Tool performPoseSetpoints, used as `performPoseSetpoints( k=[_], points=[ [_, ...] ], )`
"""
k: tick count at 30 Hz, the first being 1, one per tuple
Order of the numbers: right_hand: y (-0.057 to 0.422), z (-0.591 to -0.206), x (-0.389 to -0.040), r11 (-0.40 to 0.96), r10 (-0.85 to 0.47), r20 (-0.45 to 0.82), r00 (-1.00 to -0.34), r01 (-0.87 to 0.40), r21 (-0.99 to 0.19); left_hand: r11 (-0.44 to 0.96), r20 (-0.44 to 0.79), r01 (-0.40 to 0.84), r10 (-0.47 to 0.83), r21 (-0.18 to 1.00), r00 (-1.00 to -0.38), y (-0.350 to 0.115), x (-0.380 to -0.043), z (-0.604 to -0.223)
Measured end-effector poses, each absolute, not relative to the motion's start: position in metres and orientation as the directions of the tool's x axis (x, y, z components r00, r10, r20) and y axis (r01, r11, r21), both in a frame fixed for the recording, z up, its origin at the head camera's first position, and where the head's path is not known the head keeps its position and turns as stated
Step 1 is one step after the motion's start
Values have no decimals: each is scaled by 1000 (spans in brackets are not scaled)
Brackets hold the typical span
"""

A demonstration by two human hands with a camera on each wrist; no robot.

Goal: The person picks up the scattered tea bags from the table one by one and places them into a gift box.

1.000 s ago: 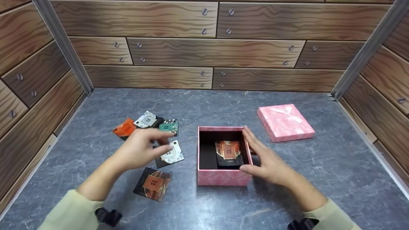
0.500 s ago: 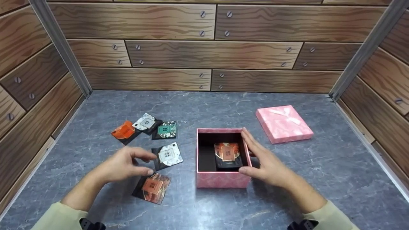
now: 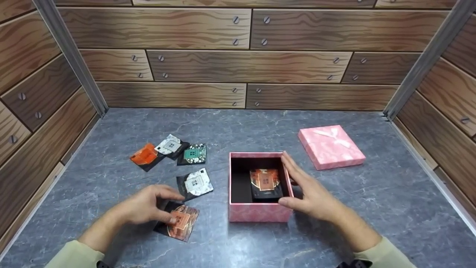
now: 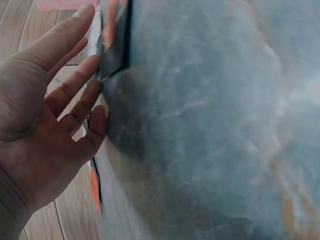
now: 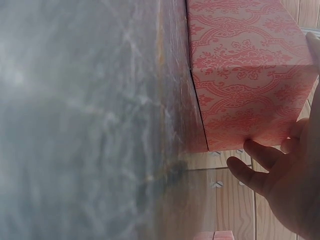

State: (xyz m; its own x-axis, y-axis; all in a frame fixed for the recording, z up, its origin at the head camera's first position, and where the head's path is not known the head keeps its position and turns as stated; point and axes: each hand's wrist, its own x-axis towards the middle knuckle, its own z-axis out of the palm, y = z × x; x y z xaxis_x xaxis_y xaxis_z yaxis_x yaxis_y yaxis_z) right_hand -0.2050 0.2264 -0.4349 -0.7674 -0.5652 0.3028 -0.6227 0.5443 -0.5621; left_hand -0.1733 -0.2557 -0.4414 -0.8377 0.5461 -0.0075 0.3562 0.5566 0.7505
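Observation:
My left hand [image 3: 145, 206] reaches over a black and reddish-brown square sachet [image 3: 186, 227] on the table, thumb above its printed face and fingertips near its far edge. In the left wrist view its fingers [image 4: 75, 87] are loosely bent beside the sachet's edge. Just beyond lies a black and white sachet [image 3: 199, 184]. My right hand [image 3: 312, 193] rests on the right side of a lidless pink box [image 3: 260, 213], thumb at the front corner and fingers along the wall. In the right wrist view, fingertips touch the box's patterned side [image 5: 250, 100]. A black and orange sachet [image 3: 266, 178] lies inside.
Farther back on the left lie an orange sachet [image 3: 145, 154], another white one [image 3: 170, 145] and a green one [image 3: 193, 153], close together. The pink lid with a bow [image 3: 331, 147] sits at the back right. Wood-patterned walls [image 3: 245, 65] enclose the grey marbled table [image 3: 253, 130].
My left hand has come nearer to me, from above the white and green sachets down to the reddish-brown one. The right hand has stayed at the box.

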Motion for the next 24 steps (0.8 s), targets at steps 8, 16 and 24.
performPoseSetpoints(
  k=[8, 16, 24],
  points=[
    [226, -434, -205, 520, -571, 314, -759, -630, -576, 612, -17, 378, 540, 695, -841, -254, -172, -443],
    [227, -434, -205, 518, -572, 316, -757, -632, -576, 617, -31, 378, 547, 690, -837, -253, -174, -443],
    [227, -435, -205, 522, -573, 310, -759, -630, -576, 621, -57, 365, 553, 694, -831, -253, -175, -443]
  ],
)
